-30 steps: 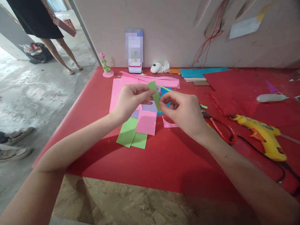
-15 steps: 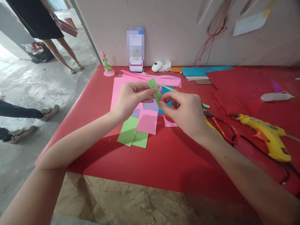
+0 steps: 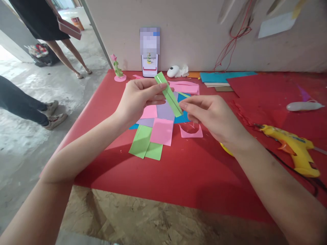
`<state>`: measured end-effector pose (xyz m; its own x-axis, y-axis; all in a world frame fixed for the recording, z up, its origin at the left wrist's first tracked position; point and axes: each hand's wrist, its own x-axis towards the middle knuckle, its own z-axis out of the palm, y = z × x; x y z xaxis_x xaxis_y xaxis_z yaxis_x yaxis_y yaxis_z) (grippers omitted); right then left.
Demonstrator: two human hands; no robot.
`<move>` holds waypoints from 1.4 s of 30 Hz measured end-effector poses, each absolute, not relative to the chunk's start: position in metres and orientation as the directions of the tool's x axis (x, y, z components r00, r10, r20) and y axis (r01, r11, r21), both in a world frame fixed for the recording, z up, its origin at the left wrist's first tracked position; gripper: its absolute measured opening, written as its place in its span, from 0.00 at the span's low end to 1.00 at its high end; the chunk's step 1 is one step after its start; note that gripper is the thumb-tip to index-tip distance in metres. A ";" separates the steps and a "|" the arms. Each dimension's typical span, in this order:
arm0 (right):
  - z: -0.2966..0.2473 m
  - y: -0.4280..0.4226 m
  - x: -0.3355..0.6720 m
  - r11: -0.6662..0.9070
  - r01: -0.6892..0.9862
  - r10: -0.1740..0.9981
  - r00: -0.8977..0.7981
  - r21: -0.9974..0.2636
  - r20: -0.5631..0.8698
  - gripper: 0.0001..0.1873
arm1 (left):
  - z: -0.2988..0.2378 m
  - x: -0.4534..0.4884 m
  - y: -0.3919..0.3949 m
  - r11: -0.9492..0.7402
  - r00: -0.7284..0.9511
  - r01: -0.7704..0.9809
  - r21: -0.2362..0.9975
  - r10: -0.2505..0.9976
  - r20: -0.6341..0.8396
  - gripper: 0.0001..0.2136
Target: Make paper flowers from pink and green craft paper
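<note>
Both hands are up over the red table [image 3: 178, 177], sharing one folded green paper strip [image 3: 168, 94]. Left hand [image 3: 138, 98] pinches its far end, right hand [image 3: 212, 115] pinches the near end, above the coloured paper sheets [image 3: 159, 131].

Bright daylight comes from the doorway left of the red table [image 3: 107, 102]. Soft arm shadows fall on it. Edges bend.
</note>
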<state>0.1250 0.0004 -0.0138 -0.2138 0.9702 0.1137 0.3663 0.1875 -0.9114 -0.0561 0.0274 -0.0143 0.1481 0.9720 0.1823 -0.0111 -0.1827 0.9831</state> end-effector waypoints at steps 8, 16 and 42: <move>-0.012 0.000 0.124 0.111 0.322 0.980 -0.192 -0.940 0.050 0.06 | -0.011 -0.051 0.024 -0.152 0.133 -0.087 0.985 0.978 0.162 0.11; -0.016 0.002 0.125 0.165 0.256 0.980 -0.153 -0.953 0.129 0.05 | -0.014 -0.046 0.021 -0.151 0.112 -0.170 0.974 0.979 0.171 0.13; 0.001 0.015 0.159 0.283 0.525 0.859 -0.511 -0.803 -0.031 0.02 | -0.006 -0.051 0.011 -0.006 0.580 0.313 0.950 0.793 -0.186 0.04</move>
<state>0.1585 0.0146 0.0012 -0.5106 0.8593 -0.0314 0.5253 0.2828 -0.8025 -0.0507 0.0113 -0.0063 0.5798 0.7932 -0.1861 0.3130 -0.0060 0.9497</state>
